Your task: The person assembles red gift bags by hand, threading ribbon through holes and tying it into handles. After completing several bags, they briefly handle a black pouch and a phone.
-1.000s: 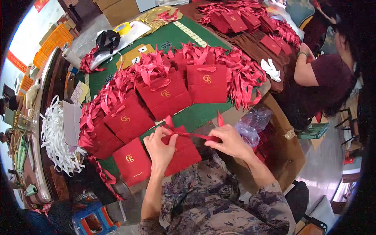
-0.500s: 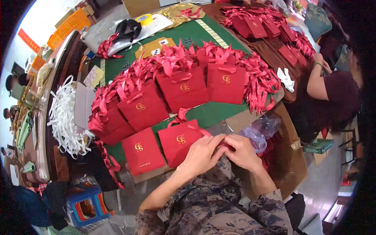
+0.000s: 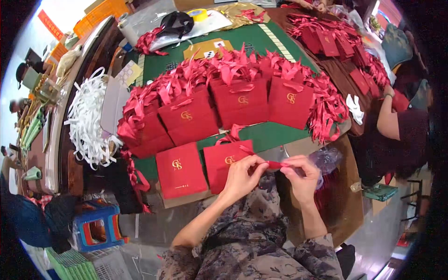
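Note:
A short red ribbon (image 3: pixel 275 164) is stretched between my two hands in front of my body. My left hand (image 3: pixel 244 176) pinches one end with thumb and fingertips. The other end sits in the pinch of my right hand (image 3: pixel 302 176). Just beyond my left wrist lies a red paper bag (image 3: pixel 219 163) with gold lettering and a ribbon handle, partly covered by that hand. Beside it on the left is a flat red piece (image 3: pixel 182 170) with the same gold print. Several red gift bags (image 3: pixel 242 103) with ribbon handles stand packed in a row behind these.
A green table top (image 3: pixel 268 135) lies under the bags. To the left is a box of white paper strips (image 3: pixel 88 116). A cardboard box (image 3: pixel 343 210) with purple plastic is at my right. Another person's arm (image 3: pixel 388 116) is at the far right. Blue stools (image 3: pixel 95 224) stand lower left.
My hands have moved apart, and the red ribbon now shows taut between them. The whole view has shifted, so the table and bags appear a little farther right.

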Demonstrator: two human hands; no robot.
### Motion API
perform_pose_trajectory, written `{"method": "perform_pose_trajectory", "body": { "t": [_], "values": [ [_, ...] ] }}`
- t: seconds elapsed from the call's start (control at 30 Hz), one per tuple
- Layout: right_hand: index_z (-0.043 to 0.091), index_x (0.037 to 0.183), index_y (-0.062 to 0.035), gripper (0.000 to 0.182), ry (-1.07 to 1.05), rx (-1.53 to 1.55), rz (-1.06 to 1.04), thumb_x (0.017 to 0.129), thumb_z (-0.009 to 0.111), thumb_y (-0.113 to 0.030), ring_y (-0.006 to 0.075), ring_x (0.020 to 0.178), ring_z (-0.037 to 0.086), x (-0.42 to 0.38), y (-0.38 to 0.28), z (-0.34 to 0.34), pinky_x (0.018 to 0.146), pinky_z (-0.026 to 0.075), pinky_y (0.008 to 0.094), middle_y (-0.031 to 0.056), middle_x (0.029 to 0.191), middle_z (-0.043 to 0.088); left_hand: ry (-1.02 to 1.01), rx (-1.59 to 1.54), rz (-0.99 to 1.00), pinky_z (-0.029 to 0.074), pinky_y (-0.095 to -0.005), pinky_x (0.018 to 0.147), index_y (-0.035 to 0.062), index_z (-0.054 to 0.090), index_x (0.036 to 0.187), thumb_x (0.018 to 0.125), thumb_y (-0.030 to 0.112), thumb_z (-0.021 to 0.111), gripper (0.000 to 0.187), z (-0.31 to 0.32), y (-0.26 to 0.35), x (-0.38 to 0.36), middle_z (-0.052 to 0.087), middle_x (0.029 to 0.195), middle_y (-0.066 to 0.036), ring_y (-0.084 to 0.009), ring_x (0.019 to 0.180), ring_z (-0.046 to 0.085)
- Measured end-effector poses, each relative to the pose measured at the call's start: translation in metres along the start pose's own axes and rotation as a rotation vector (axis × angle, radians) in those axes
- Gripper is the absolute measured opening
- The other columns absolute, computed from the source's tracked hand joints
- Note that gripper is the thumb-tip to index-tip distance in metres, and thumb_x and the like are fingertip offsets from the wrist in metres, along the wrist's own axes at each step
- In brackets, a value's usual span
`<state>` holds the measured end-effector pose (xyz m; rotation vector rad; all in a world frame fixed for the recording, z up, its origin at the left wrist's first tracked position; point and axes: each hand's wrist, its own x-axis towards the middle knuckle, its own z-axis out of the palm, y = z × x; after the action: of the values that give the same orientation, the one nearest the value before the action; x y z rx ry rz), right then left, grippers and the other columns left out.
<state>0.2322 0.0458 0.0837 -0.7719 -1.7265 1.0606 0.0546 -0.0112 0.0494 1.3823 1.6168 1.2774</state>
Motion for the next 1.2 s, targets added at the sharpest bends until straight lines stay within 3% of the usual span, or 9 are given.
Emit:
{"method": "perform_pose_trajectory", "body": {
  "t": [0.07,0.13,0.2,0.33,0.6,0.73,0.87,0.93,1.2],
  "values": [
    [0.071,0.1,0.0009,0.011,0.017,0.157,0.086,0.089,0.071,0.0,0.0145,0.089,0.067,-0.001,-0.002,0.018,0.079,0.053,0.0262,0.0099,0.093,0.07,-0.034,-0.031,-0.102,0.047,-0.0267,0.059,0.0005,0.07,0.094,0.091,0.013,0.07,0.013,-0.003,0.001,-0.002,0.069,0.081,-0.009,-0.0106,0.068,0.062],
    [0.07,0.101,0.0013,0.011,0.039,0.31,0.173,0.091,0.068,0.001,0.0145,0.091,0.067,0.001,-0.004,0.028,0.08,0.053,0.0263,0.0105,0.095,0.07,0.075,0.013,0.164,0.05,-0.0281,0.065,0.0012,0.071,0.095,0.091,0.012,0.07,0.011,-0.008,-0.002,0.0,0.069,0.086,-0.009,-0.0127,0.077,0.064],
    [0.069,0.106,0.002,0.012,-0.117,0.221,0.202,0.095,0.063,0.001,0.0139,0.091,0.068,0.006,-0.008,0.031,0.081,0.054,0.0266,0.0103,0.097,0.07,0.104,0.033,0.087,0.053,-0.0351,0.08,0.0066,0.071,0.106,0.087,0.009,0.073,0.02,-0.03,0.006,-0.006,0.065,0.107,-0.014,-0.0268,0.093,0.066],
    [0.067,0.114,0.0025,0.021,-0.313,-0.042,0.156,0.095,0.058,0.005,0.0136,0.084,0.067,0.022,-0.012,0.039,0.071,0.053,0.0253,0.0084,0.094,0.067,0.352,0.633,0.159,0.048,-0.043,0.089,0.0058,0.067,0.11,0.082,0.008,0.072,0.028,-0.079,-0.015,0.002,0.063,0.109,-0.014,-0.0326,0.103,0.059],
    [0.069,0.115,-0.0027,0.024,-0.369,-0.308,0.025,0.092,0.062,0.0,0.0241,0.085,0.068,0.017,0.025,0.081,0.074,0.053,0.0329,0.0127,0.096,0.066,0.17,0.807,0.139,0.042,-0.0419,0.082,0.0065,0.068,0.103,0.077,0.01,0.074,0.027,-0.092,-0.031,0.004,0.061,0.098,-0.01,-0.03,0.096,0.056],
    [0.069,0.105,-0.0047,0.016,-0.293,-0.187,0.156,0.09,0.067,-0.011,0.0309,0.086,0.067,0.015,0.03,0.088,0.074,0.053,0.0393,0.0119,0.094,0.068,0.139,0.759,0.217,0.043,-0.0414,0.08,0.0071,0.068,0.101,0.076,0.01,0.075,0.026,-0.083,-0.027,0.006,0.06,0.095,-0.01,-0.0298,0.094,0.057],
    [0.067,0.099,-0.0034,0.014,-0.267,-0.29,0.152,0.088,0.069,-0.012,0.0301,0.085,0.068,0.017,0.03,0.089,0.073,0.053,0.0387,0.0112,0.092,0.069,0.076,0.721,0.253,0.044,-0.0409,0.081,0.0067,0.065,0.098,0.078,0.009,0.072,0.022,-0.077,-0.027,0.008,0.059,0.097,-0.01,-0.0295,0.093,0.056],
    [0.068,0.095,-0.0018,0.015,-0.226,-0.292,0.096,0.083,0.071,-0.009,0.0198,0.075,0.067,0.014,0.038,0.09,0.067,0.05,0.0313,0.0098,0.088,0.07,0.079,0.66,0.279,0.047,-0.0413,0.078,0.0067,0.066,0.096,0.077,0.006,0.072,0.021,-0.075,-0.025,0.009,0.058,0.093,-0.011,-0.0313,0.089,0.056],
    [0.065,0.09,-0.0006,0.014,-0.144,-0.26,0.136,0.079,0.072,-0.005,0.0195,0.071,0.066,0.01,0.036,0.095,0.065,0.05,0.0308,0.0102,0.083,0.069,0.023,0.714,0.363,0.047,-0.0414,0.077,0.0074,0.065,0.094,0.078,0.004,0.069,0.017,-0.076,-0.016,0.012,0.057,0.091,-0.01,-0.0307,0.089,0.055]
  ]
}}
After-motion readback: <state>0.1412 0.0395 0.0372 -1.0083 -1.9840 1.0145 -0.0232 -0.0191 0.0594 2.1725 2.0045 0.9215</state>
